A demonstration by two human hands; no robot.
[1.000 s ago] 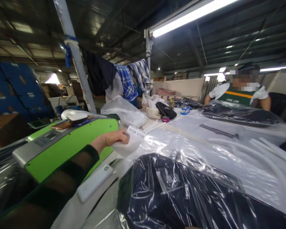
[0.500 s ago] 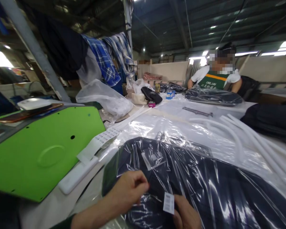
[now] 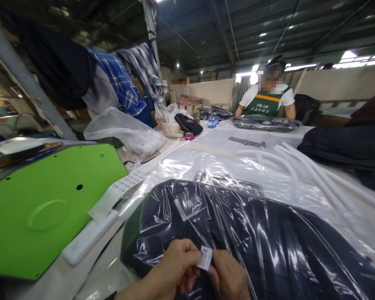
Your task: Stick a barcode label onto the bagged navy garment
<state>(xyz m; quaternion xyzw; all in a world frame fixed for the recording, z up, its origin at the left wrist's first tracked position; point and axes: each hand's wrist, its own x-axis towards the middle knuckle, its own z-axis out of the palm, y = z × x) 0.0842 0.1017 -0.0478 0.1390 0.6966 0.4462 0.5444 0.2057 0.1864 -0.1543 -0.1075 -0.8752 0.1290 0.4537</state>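
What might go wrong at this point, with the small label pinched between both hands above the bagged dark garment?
1. The small white label is pinched between the left hand and right hand, so it may curl, stick to a finger or tear.
2. The clear bag over the dark garment is wrinkled and glossy; a label pressed there could crease or sit crooked.
3. The label strip hangs loosely beside the green machine and might slip or snag.
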